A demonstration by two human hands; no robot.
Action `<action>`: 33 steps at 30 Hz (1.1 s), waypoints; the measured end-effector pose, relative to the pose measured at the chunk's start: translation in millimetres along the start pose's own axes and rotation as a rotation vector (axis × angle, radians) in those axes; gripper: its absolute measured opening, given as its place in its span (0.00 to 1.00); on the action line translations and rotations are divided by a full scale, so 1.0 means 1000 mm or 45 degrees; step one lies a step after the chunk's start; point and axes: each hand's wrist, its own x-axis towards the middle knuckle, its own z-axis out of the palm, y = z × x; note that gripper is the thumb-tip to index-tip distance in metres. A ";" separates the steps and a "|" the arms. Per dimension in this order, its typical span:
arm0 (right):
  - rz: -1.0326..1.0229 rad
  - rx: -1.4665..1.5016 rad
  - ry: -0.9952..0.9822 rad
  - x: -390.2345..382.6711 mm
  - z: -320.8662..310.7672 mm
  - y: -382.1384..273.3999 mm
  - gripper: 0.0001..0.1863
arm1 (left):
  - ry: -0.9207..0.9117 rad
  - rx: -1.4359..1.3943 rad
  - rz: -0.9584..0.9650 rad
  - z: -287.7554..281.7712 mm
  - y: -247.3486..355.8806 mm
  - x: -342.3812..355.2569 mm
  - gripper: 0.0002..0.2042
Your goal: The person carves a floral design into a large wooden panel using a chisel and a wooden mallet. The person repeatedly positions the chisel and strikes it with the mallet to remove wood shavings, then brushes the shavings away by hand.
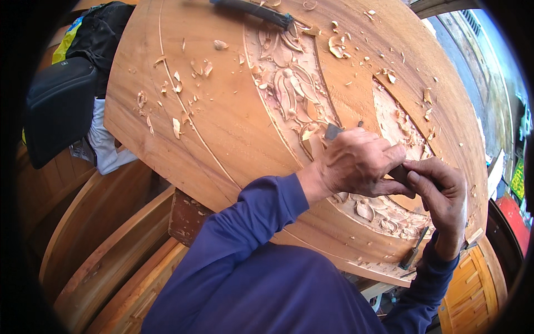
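A big round wooden panel [222, 117] fills most of the view, tilted, its pale brown face scattered with curled wood shavings [177, 127] and cut with a thin scored line that follows its curve. Curved wooden pieces [105, 234] lie stacked beneath it on the left, beside a black bag [58, 108] and some white cloth [105, 145]. A band of carved floral relief [292, 92] runs down the panel, leaves and petals standing out in lighter raw wood. A dark-handled tool [253, 11] lies at the top edge, and another chisel [413, 253] rests near the lower rim. The left hand [359, 164] is clenched around a chisel [334, 132], its blade pressed into the carving, while the right hand [439, 192] holds the handle end in a closed grip.
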 end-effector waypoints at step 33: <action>-0.880 0.354 0.226 0.043 -0.033 0.025 0.29 | 0.145 0.107 -0.185 -0.001 -0.004 0.007 0.28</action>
